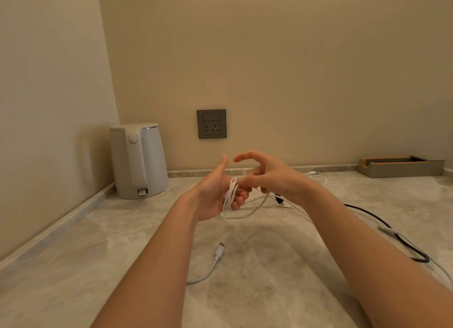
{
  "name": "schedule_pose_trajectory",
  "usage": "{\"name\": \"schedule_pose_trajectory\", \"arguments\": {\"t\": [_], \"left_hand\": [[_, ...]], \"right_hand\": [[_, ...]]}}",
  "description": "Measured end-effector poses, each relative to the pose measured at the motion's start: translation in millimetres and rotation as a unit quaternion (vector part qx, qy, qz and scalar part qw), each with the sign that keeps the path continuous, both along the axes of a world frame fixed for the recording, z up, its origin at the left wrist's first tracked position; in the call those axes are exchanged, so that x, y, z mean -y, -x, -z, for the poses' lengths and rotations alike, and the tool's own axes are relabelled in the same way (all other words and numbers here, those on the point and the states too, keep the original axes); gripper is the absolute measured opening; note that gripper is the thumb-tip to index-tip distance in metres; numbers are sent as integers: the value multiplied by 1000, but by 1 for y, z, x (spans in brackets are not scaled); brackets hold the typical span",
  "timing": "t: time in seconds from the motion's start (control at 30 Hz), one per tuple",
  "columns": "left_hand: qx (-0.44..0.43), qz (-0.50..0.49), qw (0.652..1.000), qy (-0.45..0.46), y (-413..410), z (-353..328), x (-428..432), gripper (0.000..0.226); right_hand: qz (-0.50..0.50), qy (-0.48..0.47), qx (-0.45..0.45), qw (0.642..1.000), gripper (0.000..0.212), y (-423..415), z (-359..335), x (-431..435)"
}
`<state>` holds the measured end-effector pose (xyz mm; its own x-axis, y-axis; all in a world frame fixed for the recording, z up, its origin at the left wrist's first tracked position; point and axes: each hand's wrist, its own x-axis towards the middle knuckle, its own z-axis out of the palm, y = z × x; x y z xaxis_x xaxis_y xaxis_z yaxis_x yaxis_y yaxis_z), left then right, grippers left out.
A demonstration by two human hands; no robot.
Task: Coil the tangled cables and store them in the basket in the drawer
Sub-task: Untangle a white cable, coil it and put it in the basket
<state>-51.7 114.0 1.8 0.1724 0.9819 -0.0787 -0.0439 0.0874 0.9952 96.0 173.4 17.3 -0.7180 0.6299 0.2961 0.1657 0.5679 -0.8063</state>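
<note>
The left hand [215, 195] was held palm-in above the countertop [98, 241], thumb pointing up, its fingers curled round a tight coil of the white cable [230, 194]; the right hand [267, 175] met it from the other side, pinching a strand of the same cable right at the coil, its forefinger arched free above; from that grip a slack loop hung down and trailed away to the right, under the right wrist; below the grip and nearer the person a second white cable [218, 253] lay flat on the stone, plug end up; out to the right of the grip a black cable [382, 222] snaked past the right forearm; left of the grip stood a white kettle [139, 160] in the corner; behind it, on the wall, was a grey socket [211, 123]; far right, against the wall, sat a shallow tray [399, 167].
</note>
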Motion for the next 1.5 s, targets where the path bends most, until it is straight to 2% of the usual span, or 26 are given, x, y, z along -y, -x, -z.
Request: {"name": "schedule_pose_trajectory", "arguments": {"t": [0.17, 0.3, 0.43, 0.57, 0.67, 0.8, 0.9, 1.0, 1.13, 1.2, 1.3, 1.37, 1.5], "left_hand": [[-34, 60, 998, 10, 0, -1, 1, 73], [-19, 73, 997, 0, -4, -2, 3, 54], [-34, 48, 998, -32, -5, 2, -1, 34], [-15, 18, 998, -55, -3, 3, -4, 35], [57, -11, 996, -60, 4, 1, -5, 35], [200, -39, 975, -87, 11, -3, -7, 36], [291, -64, 949, -101, 22, -5, -8, 36], [335, -91, 932, -100, 32, -3, -8, 36], [367, -127, 917, -91, 41, 0, -8, 39], [375, -135, 913, -85, 43, 1, -8, 43], [389, -132, 908, -83, 41, 0, -8, 44], [391, -139, 905, -89, 39, 0, -8, 40], [412, -167, 891, -92, 39, 1, -9, 34]], "right_hand": [[-5, 74, -32, 997, 50, 3, 16, -15], [-50, 164, -134, 976, 34, 5, 23, -21], [-22, 199, -159, 967, 17, 13, 31, -19], [-3, 244, -188, 951, 39, 27, 40, -17], [-27, 287, -187, 939, 56, 35, 45, -17], [-69, 288, -129, 946, 53, 35, 50, -14], [-84, 268, -91, 956, 40, 35, 52, -8], [-73, 253, -117, 958, 39, 32, 46, -8], [-56, 302, -195, 932, 34, 20, 36, -17], [-3, 253, -180, 951, 34, 15, 35, -22], [121, 32, -60, 990, 35, 11, 34, -24], [153, -116, 61, 980, 33, 16, 34, -21], [122, -218, 224, 942, 26, 37, 36, 1]]}}
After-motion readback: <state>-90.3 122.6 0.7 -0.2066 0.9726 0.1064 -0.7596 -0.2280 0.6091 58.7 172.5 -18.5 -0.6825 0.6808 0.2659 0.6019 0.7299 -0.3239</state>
